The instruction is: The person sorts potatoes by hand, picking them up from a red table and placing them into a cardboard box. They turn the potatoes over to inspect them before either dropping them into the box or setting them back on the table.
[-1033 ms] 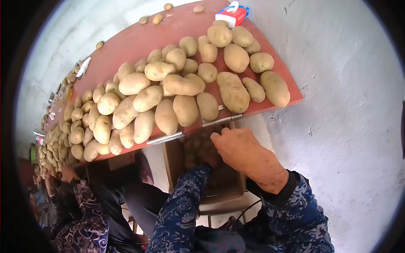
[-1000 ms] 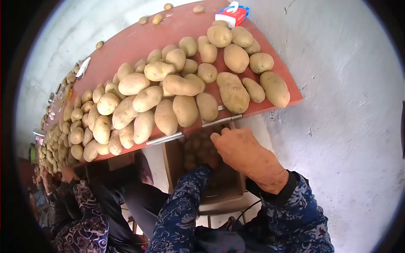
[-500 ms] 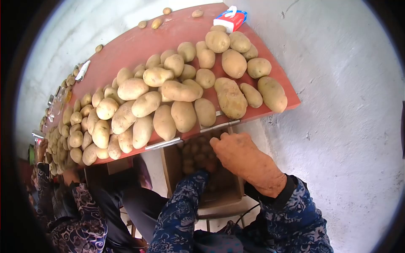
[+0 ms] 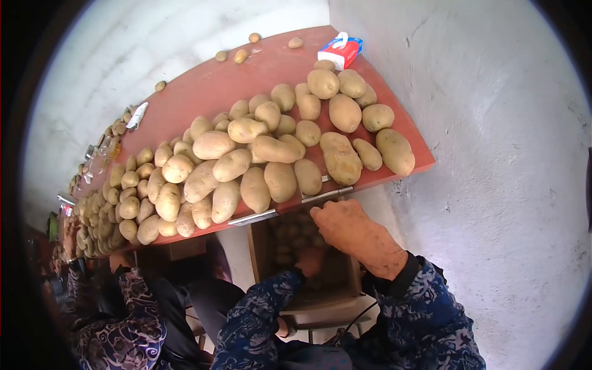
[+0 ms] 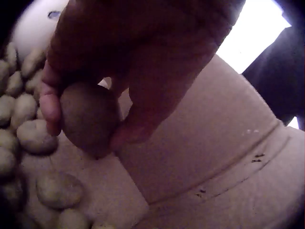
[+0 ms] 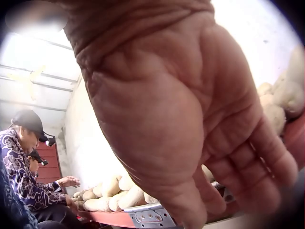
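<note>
My left hand (image 4: 310, 262) is down inside a cardboard box (image 4: 259, 253) under the table edge. In the left wrist view its thumb and fingers pinch a potato (image 5: 90, 117) beside the bare cardboard wall, with several smaller potatoes (image 5: 35, 136) lying in the box. At the table's front edge is my right hand (image 4: 357, 237), above the box's right side. The right wrist view shows its palm bare and its fingers (image 6: 257, 188) loosely bent, holding nothing.
Many potatoes (image 4: 271, 149) are heaped along the red table (image 4: 203, 92). A tissue pack (image 4: 341, 50) lies at the far right corner, near the grey wall (image 4: 493, 154). Metal strips (image 4: 253, 218) line the table edge. Another person's patterned sleeve (image 4: 139, 296) is at the left.
The head view has shifted, so the table sits lower in the picture. My left hand shows more clearly inside the box. My right hand stays by the table edge.
</note>
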### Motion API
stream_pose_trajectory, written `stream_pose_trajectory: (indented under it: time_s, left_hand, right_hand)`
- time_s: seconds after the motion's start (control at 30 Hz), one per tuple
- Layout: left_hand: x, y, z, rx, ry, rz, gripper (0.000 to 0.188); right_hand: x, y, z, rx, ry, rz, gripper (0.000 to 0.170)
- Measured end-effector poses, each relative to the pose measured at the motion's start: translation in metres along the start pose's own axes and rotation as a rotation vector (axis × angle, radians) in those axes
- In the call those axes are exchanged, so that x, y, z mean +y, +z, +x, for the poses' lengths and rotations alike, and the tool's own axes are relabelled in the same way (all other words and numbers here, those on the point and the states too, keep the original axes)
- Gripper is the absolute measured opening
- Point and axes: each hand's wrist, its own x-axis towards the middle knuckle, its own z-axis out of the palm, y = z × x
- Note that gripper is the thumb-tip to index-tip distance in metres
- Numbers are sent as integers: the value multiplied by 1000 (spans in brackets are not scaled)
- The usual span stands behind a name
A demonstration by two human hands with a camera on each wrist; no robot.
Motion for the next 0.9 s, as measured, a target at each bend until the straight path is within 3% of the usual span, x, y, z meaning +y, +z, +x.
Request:
stream_pose_trajectory:
  time_s: [0.03,0.13,0.2,0.23,0.27,0.3,0.37,0.4,0.57,0.63,0.77,0.9]
  left_hand:
    - [18,-31,-4,-216,-120,-29,78]
    - [52,-96,-26,-178,-16,10,76]
    - [92,-140,-35,-138,-175,47,69]
    - [95,-152,-42,-42,-107,32,71]
    - [97,-159,-53,48,-46,11,73]
    - [105,-169,-63,24,-56,-2,73]
    - [118,-198,-74,211,5,-15,76]
    - [122,-207,-79,215,2,0,76]
    - [144,-251,-95,403,49,-83,76]
    - [151,-267,-98,445,64,-77,74]
    - [158,-284,-104,537,114,-73,69]
    - [160,-291,-106,565,150,-31,69]
  right_hand:
    - [0,3,0,66,-10,-15,7]
    - [4,3,3,38,4,6,8]
    - [14,-8,11,-42,18,41,12]
    - [18,-10,11,-133,34,80,19]
    - [23,-17,7,-114,-5,143,22]
    - [28,-24,4,-80,-48,195,25]
    - [36,-24,2,-18,-74,277,26]
    - [37,-27,3,56,-102,345,27]
    - [29,-51,5,-89,-135,673,36]
    - [23,-59,6,-332,-69,963,44]
    - [13,-65,2,-471,-130,950,46]
    - [14,-58,3,-390,-218,1047,44]
